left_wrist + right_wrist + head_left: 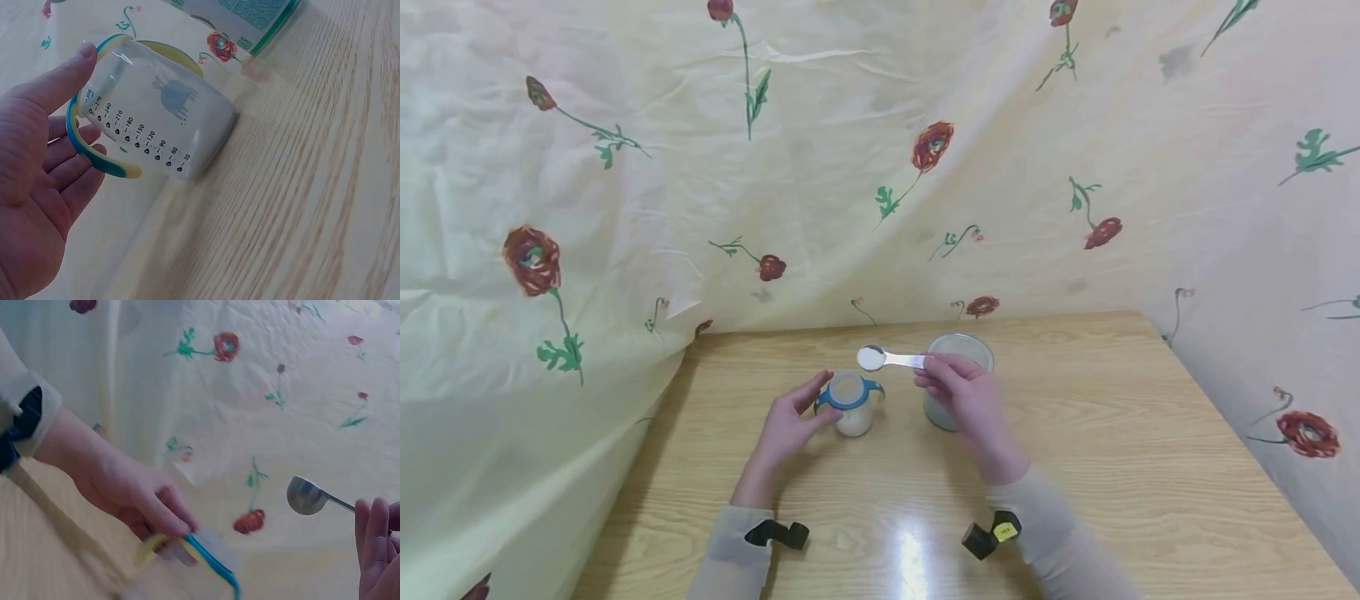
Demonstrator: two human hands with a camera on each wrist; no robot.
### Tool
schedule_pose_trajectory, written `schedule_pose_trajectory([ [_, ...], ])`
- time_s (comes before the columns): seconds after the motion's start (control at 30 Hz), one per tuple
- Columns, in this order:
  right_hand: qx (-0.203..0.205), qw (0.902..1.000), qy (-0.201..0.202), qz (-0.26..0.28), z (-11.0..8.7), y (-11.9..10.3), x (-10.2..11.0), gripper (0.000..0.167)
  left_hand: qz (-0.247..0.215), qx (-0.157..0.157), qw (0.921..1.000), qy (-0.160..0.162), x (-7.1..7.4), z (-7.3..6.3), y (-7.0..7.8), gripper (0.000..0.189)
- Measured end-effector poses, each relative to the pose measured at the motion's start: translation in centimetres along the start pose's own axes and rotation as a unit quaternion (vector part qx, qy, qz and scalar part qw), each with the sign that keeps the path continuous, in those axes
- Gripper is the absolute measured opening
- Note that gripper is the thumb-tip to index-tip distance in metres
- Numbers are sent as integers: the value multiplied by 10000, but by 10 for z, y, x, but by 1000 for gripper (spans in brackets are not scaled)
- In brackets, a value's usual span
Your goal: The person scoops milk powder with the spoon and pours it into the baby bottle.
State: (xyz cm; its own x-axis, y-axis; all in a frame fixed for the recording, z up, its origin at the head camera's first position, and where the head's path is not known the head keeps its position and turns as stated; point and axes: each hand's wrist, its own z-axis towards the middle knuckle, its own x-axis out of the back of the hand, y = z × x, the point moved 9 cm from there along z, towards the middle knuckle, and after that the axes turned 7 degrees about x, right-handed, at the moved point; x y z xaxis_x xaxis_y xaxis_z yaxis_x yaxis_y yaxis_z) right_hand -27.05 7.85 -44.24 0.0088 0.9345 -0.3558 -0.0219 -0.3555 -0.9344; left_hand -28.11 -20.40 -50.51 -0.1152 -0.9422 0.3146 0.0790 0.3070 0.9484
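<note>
A creased cream fabric backdrop (820,183), printed with scattered red, green-stemmed poppies (932,147), hangs behind and along both sides of a pale wood-grain surface (1112,433). A narrow white glare (912,558) shines on the surface's near part. The backdrop's right side looks greyer than its left.

Pale sleeves (1060,525), black wrist straps (762,532), yellow label (1004,531)

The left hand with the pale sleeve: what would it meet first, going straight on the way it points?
The left hand would meet the clear bottle with blue-and-yellow handles, which it already grips. The silver metal spoon may lie in line beyond, but depth is unclear.
</note>
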Motion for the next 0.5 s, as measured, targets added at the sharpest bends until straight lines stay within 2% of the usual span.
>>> schedule_pose_trajectory([
  [0.17,-143,9997,-32,206,-2,18,-20,35,-12,28,10000,46,0,2,-3,69],
  [0.27,-159,9993,79,319,-1,28,-24,32,-20,22,10000,38,-1,2,-2,69],
  [0.5,207,9997,45,73,1,37,-29,29,-86,-68,9999,35,-1,3,-1,67],
])
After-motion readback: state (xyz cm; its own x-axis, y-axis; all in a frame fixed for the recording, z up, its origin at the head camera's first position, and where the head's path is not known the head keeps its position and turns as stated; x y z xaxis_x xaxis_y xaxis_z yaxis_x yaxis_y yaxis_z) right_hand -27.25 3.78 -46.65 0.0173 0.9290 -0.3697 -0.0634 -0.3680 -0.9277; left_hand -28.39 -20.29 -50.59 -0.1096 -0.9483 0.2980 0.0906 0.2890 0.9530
